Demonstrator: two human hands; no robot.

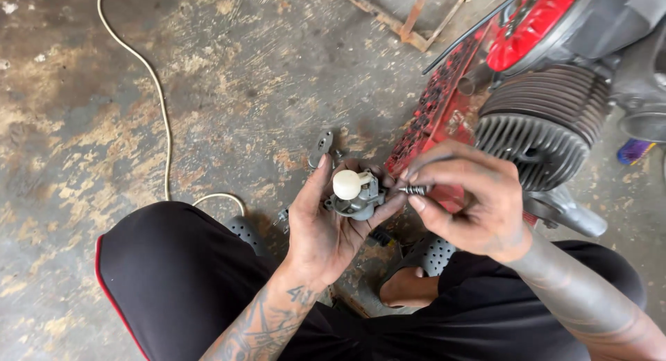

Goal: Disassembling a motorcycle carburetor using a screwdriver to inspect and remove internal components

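Above stained concrete floor (229, 90), left hand (326, 222) cradles grey carburetor (355, 194); right hand (472, 201) pinches small spring (415, 190) beside it.

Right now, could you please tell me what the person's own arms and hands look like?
Both arms are bare, with no sleeves, gloves, watch or rings in view. The left forearm carries dark tattoos, with a small mark near the wrist below the left hand. The right forearm looks smudged with grey grime, and tattooing there is too faint to make out. The right hand looks grimy too.
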